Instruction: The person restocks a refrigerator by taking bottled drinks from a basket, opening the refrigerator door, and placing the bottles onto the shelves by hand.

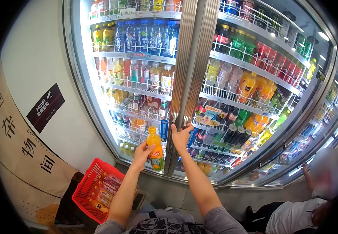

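My left hand [140, 155] is closed around an orange juice bottle [155, 150] with an orange cap, held upright in front of the left glass door of a drinks fridge. My right hand [181, 137] is raised to the metal door frames where the two doors meet. Its fingers curl at the door handle [185, 120], with the thumb pointing up beside it; part of the grip is hidden. Behind the glass, shelves hold rows of bottles, among them blue-labelled bottles [145, 37] on the left and red cans [276, 62] on the right.
A red plastic basket [83, 186] holding several bottles stands at lower left, by the wall. A printed fabric curtain [20, 156] hangs at far left. Another person [294, 218] in a white top is at lower right, beside further fridge doors.
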A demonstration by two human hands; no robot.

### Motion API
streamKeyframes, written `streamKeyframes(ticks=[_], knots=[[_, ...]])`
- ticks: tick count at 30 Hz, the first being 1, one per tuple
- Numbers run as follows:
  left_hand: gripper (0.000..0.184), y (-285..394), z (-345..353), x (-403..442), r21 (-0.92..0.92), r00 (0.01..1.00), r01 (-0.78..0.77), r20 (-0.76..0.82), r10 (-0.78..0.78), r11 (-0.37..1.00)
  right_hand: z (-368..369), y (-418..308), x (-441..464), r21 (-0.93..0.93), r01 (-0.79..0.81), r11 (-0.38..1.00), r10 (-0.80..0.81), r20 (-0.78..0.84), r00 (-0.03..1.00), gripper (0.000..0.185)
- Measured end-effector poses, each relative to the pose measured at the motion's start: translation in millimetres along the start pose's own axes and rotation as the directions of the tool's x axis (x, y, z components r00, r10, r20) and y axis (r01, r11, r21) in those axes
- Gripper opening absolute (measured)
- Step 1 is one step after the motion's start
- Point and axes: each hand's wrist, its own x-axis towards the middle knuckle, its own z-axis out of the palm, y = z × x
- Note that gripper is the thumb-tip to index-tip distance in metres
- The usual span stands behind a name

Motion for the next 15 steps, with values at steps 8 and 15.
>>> streamKeyframes(ticks=[8,15], knots=[[0.042,7,-21,-20,0.058,0.995,0.037,0.09,-0.042,0.998,-1,-19,-29,-0.064,-0.04,0.997,0.029,-0.175,0.984,0.06],[0.041,26,-39,-28,0.079,0.972,-0.017,0.234,-0.002,0.997,-15,-29,-90,-0.068,0.043,0.997,-0.063,-0.325,0.944,0.033]])
